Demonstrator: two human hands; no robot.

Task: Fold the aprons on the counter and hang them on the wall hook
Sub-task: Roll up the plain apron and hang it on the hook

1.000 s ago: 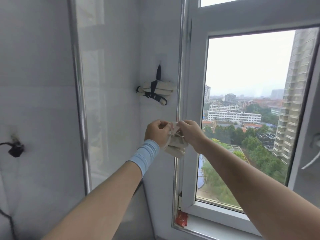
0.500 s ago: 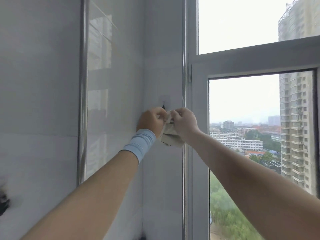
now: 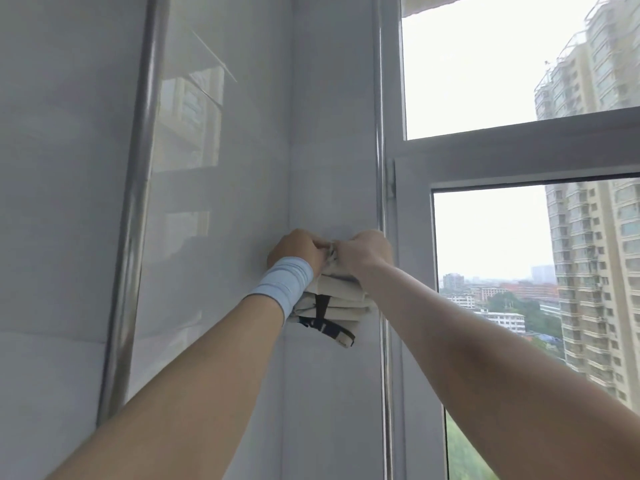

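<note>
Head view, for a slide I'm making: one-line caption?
Left hand and right hand grip folded aprons at the tiled wall beside the window.

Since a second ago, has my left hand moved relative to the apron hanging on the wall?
Yes, upward: the left hand was below the hanging black-strapped apron and is now above it.

We cannot see the wall hook: the left hand (image 3: pixel 294 249) and the right hand (image 3: pixel 363 251) cover that place and the top of the folded apron (image 3: pixel 337 284) they grip. The wristband (image 3: pixel 284 285) hides the left end of the lower bundle (image 3: pixel 343 315). The bottom edge cuts both forearms (image 3: pixel 194 393).
</note>
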